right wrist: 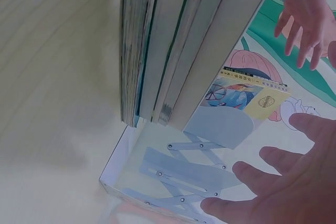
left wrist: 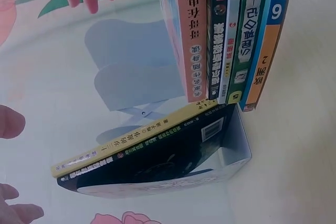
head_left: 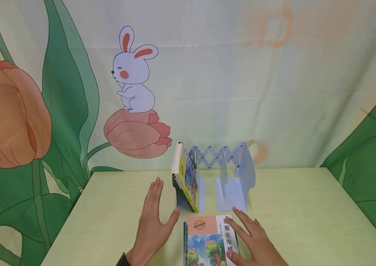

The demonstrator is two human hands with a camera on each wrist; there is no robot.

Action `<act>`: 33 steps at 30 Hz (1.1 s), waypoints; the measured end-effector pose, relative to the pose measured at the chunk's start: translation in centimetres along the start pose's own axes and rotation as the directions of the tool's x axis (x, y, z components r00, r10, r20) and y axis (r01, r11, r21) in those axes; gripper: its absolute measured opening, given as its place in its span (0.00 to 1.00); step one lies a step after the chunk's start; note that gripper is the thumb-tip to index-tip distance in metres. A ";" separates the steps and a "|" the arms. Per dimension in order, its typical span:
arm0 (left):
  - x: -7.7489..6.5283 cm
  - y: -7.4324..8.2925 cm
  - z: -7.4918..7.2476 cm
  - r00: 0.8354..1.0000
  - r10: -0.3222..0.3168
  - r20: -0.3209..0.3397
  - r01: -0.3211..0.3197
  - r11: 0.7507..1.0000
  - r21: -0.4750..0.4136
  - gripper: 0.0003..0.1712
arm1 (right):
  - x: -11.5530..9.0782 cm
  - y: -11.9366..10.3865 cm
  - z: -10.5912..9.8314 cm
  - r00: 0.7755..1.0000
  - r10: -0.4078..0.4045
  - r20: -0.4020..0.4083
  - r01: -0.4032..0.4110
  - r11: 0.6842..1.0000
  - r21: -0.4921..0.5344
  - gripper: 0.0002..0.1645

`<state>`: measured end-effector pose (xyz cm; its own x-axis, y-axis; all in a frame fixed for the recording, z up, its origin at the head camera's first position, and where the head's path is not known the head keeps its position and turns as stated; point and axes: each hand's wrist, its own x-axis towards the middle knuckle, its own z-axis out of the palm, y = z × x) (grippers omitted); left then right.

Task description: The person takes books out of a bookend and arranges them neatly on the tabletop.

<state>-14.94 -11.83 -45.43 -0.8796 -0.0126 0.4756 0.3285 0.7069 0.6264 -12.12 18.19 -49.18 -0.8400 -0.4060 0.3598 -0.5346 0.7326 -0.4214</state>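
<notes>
A stack of books point(head_left: 204, 244) lies near the table's front; its top cover is pink with painted trees. In the left wrist view several spines point(left wrist: 191, 40) show, pink, dark, green and blue-orange. Left of the stack, my left hand point(head_left: 154, 227) is held with fingers straight and thumb spread, holding nothing. My right hand point(head_left: 256, 240) hovers at the stack's right edge, fingers spread; the right wrist view shows its fingers point(right wrist: 252, 177) apart from the books. Behind the stack stands an expandable metal bookend rack point(head_left: 248, 166), with two books point(head_left: 186, 181) leaning in its left section.
A pale yellow-green table point(head_left: 307, 214) extends to both sides. Behind it hangs a curtain point(head_left: 201, 92) printed with a rabbit, tulips and leaves. The rack's lattice arms point(head_left: 210, 157) join its upright plates.
</notes>
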 end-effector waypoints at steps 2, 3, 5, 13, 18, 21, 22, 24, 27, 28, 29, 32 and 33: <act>0.2 -0.1 0.0 1.000 -0.025 0.009 0.025 0.999 -0.025 0.52 | 0.0 0.0 0.0 1.000 0.001 -0.001 -0.001 1.000 -0.001 0.44; 0.3 -0.2 0.0 0.999 -0.037 0.011 0.038 0.999 -0.037 0.52 | 0.0 0.1 0.0 1.000 0.001 -0.001 -0.001 1.000 0.000 0.44; 0.5 -0.3 0.1 0.998 -0.058 0.014 0.058 0.997 -0.056 0.52 | 0.0 0.1 0.0 1.000 0.004 0.002 -0.004 1.000 0.002 0.44; 1.7 -0.8 0.2 0.997 -0.081 -0.020 0.079 0.993 -0.085 0.49 | 0.1 -0.1 0.0 1.000 0.027 0.014 -0.027 0.999 0.022 0.40; 2.4 -1.1 0.4 0.993 -0.112 -0.021 0.109 0.987 -0.115 0.49 | 0.1 -0.1 0.0 1.000 0.013 0.004 -0.013 0.999 0.033 0.39; 2.7 -1.1 0.6 0.990 -0.138 -0.015 0.134 0.982 -0.133 0.48 | 0.0 -0.1 -0.1 1.000 -0.017 -0.014 0.017 0.999 0.041 0.39; 2.9 -1.1 0.6 0.989 -0.146 -0.014 0.142 0.980 -0.140 0.48 | 0.0 -0.1 -0.1 1.000 -0.025 -0.017 0.026 0.999 0.047 0.39; 3.2 -1.0 0.7 0.988 -0.154 -0.013 0.150 0.976 -0.156 0.47 | 0.0 -0.1 -0.1 0.999 -0.036 -0.019 0.037 0.998 0.052 0.39; 3.6 -0.9 0.8 0.988 -0.154 -0.018 0.148 0.973 -0.178 0.45 | 0.0 -0.1 -0.1 0.999 -0.048 -0.020 0.049 0.997 0.059 0.40; 3.7 -0.9 0.8 0.988 -0.151 -0.019 0.145 0.972 -0.183 0.45 | 0.0 -0.1 -0.2 0.998 -0.053 -0.022 0.054 0.997 0.056 0.40; 3.8 -0.9 0.9 0.989 -0.147 -0.021 0.140 0.972 -0.187 0.45 | 0.0 -0.1 -0.2 0.998 -0.059 -0.024 0.061 0.997 0.052 0.40; 4.0 -0.8 1.0 0.990 -0.137 -0.024 0.130 0.971 -0.199 0.44 | 0.1 0.0 -0.3 0.996 -0.083 -0.033 0.085 0.995 0.043 0.41; 4.1 -0.8 1.1 0.991 -0.133 -0.025 0.125 0.971 -0.202 0.43 | 0.1 0.0 -0.3 0.996 -0.089 -0.029 0.090 0.995 0.041 0.41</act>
<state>-19.23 -11.68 -44.68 -0.9065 -0.1245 0.4034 0.2784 0.5421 0.7928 -12.18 18.36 -48.88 -0.7864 -0.4532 0.4198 -0.6111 0.6705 -0.4208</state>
